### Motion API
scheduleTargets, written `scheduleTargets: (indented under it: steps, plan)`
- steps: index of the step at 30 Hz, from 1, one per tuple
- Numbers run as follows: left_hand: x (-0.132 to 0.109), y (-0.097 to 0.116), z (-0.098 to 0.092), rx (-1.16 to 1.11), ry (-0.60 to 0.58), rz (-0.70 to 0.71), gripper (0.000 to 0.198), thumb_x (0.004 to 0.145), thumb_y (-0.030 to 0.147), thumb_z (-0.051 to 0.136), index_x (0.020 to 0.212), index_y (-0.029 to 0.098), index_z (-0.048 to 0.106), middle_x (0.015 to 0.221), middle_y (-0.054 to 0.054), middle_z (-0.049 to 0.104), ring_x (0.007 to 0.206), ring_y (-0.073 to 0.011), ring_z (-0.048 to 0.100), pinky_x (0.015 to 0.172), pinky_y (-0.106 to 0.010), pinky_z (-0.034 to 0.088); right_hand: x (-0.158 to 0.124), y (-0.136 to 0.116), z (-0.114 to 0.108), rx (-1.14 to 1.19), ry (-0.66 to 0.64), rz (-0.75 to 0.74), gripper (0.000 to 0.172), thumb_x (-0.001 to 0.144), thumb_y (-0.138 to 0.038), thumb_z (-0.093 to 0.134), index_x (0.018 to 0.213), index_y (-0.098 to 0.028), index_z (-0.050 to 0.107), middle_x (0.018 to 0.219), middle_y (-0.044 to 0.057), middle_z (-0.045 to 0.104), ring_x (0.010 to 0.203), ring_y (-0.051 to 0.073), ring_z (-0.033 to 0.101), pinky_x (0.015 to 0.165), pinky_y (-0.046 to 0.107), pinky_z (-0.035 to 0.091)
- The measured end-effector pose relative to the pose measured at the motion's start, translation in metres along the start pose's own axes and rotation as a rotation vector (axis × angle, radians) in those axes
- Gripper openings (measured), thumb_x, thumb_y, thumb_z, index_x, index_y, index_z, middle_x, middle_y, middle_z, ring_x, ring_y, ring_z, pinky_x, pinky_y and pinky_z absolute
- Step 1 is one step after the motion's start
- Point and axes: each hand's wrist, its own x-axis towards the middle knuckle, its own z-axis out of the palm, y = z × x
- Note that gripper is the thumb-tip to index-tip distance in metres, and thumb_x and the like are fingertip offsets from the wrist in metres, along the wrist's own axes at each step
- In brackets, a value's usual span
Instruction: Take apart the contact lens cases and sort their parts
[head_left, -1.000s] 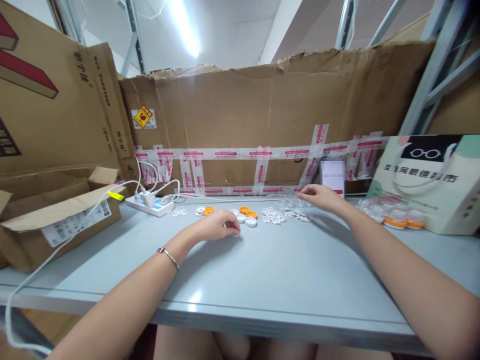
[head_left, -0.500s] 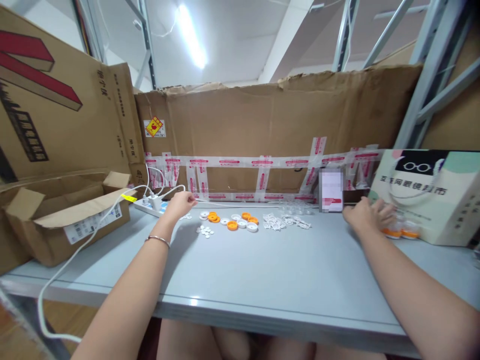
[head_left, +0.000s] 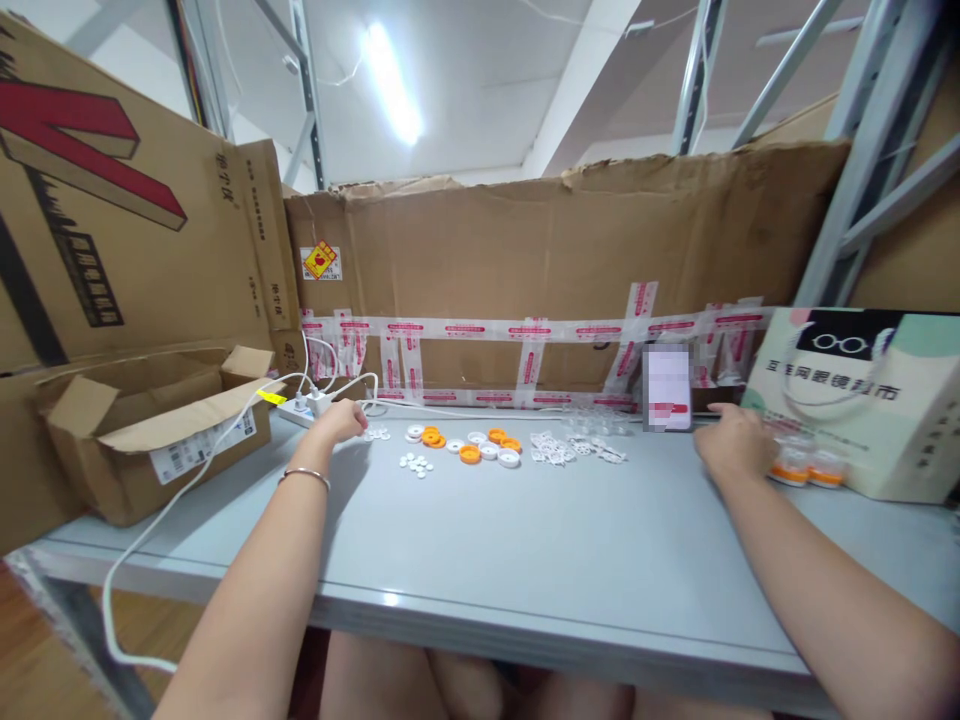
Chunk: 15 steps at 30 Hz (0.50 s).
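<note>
My left hand [head_left: 341, 424] is over the back left of the table, beside the power strip [head_left: 294, 408] and some small white pieces [head_left: 377, 434]. Its fingers are pressed together, and anything between them is too small to see. Close by lie white discs [head_left: 415, 464] and a group of orange caps [head_left: 470, 455] and white caps [head_left: 508, 458]. My right hand [head_left: 738, 445] rests at the back right, between a phone [head_left: 667, 388] and clear containers with orange bases [head_left: 790, 470]. One digit points away from the bent fingers, whose tips are partly hidden; no object shows in it.
White openwork pieces [head_left: 553, 449] and clear plastic parts [head_left: 596, 420] lie at the back. An open carton [head_left: 82, 455] stands left, a paper bag [head_left: 832, 400] right. A tall cardboard sheet [head_left: 487, 260] backs the table [head_left: 555, 560]. A white cable [head_left: 161, 505] drops over the left edge.
The right hand's spread fingers have bent inward beside the containers. My left hand has shifted slightly left and down, near the small white pieces. The view has tilted a little.
</note>
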Motion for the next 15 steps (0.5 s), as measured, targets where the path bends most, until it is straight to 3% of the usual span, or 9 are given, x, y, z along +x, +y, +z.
scheduleTargets:
  steps: [4,12,15]
  plan:
    - [0.004,-0.002,0.006,0.03,0.002,-0.017,0.02,0.052,0.008,0.054,0.067,0.014,0.065,0.069,-0.004,0.066,0.067,-0.0152,0.059,0.057,-0.018,0.04,-0.001,0.001,0.002,-0.027,0.05,0.09,0.042,0.069,-0.017,0.039,0.108,-0.022,0.053,0.116,0.018,0.046,0.109,0.034,0.037,0.08,0.049,0.026]
    - [0.008,-0.007,0.012,0.051,0.006,-0.021,0.021,0.052,0.008,0.053,0.069,0.013,0.065,0.07,-0.005,0.066,0.068,-0.0155,0.059,0.058,-0.018,0.041,0.003,0.009,0.008,-0.058,-0.057,0.139,0.04,0.07,-0.024,0.041,0.108,-0.017,0.053,0.117,0.022,0.041,0.109,0.035,0.036,0.078,0.045,0.03]
    - [0.008,-0.006,0.012,0.057,0.013,-0.022,0.02,0.053,0.008,0.052,0.068,0.013,0.065,0.069,-0.006,0.065,0.068,-0.0162,0.059,0.057,-0.019,0.041,0.009,0.008,0.007,-0.038,-0.037,0.131,0.037,0.067,-0.019,0.044,0.1,-0.01,0.055,0.115,0.03,0.038,0.107,0.041,0.037,0.07,0.049,0.033]
